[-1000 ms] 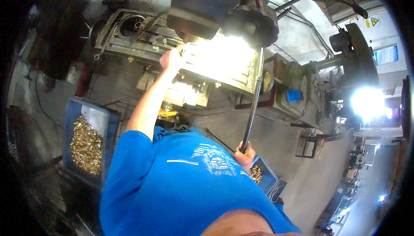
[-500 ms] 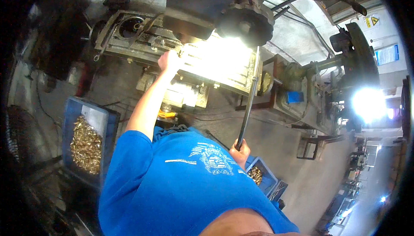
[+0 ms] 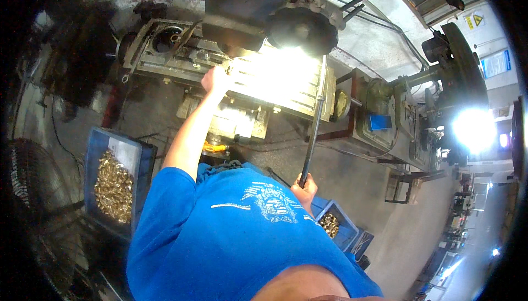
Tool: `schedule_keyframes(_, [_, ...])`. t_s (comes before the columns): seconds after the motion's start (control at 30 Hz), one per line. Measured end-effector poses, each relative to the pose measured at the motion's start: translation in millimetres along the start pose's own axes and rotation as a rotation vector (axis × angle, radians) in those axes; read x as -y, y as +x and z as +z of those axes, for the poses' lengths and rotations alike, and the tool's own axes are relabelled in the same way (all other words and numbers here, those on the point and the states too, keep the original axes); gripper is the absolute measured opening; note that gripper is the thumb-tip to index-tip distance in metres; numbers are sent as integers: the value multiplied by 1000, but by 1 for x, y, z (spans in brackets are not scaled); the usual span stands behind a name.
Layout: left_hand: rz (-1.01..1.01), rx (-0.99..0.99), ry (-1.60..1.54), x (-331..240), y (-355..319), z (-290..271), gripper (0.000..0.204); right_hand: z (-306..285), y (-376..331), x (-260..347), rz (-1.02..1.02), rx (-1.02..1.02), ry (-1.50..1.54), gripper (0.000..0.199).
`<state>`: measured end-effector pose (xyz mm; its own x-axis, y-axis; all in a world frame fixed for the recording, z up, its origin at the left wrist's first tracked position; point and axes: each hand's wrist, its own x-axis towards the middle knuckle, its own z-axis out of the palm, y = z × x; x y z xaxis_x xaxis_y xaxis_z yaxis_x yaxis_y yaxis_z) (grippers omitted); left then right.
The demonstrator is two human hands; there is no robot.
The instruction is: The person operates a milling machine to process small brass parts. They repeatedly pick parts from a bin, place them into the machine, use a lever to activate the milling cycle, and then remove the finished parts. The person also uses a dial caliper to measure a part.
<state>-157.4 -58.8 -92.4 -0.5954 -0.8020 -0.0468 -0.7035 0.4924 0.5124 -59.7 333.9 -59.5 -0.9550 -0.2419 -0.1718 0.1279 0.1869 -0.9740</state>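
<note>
My left hand [image 3: 216, 81] reaches up to the machine table [image 3: 190, 74], its fingers closed at the brightly lit work area under the dark machine head [image 3: 234, 12]. Glare washes out the fingertips, so what they hold cannot be made out. Low in front of my body on the right, my right hand [image 3: 304, 189] is wrapped round the lower end of a long lever [image 3: 313, 141]. This metal bar rises from the dark grip up to the machine, beside a round dark knobbed part [image 3: 302, 29].
A blue crate [image 3: 146, 161] full of small brass-coloured parts [image 3: 113, 185] stands on the left. Another blue bin [image 3: 346, 229] with similar parts is by my right side. A fan [image 3: 36, 185] stands at far left. A second machine [image 3: 379, 136] stands on the right.
The view has shifted slightly, and the lever with my right hand sits a little further left. My left hand stays at the same spot on the machine. Both hands remain closed.
</note>
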Motion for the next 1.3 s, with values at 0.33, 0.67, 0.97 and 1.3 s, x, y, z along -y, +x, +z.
schedule_keyframes(0.33, [-2,11,3,-5,-4,-7,61,8,4,4,28,1,65,11])
schedule_keyframes(0.67, [1,-20,-6,-3,-2,-2,63,6,7,1,-31,25,5,11])
schedule_keyframes(0.97, [-13,-83,-8,-1,0,4,62,6,10,-4,-62,9,-45,12])
schedule_keyframes(1.3, [-5,-83,-3,0,2,6,61,8,13,-4,-22,35,46,14])
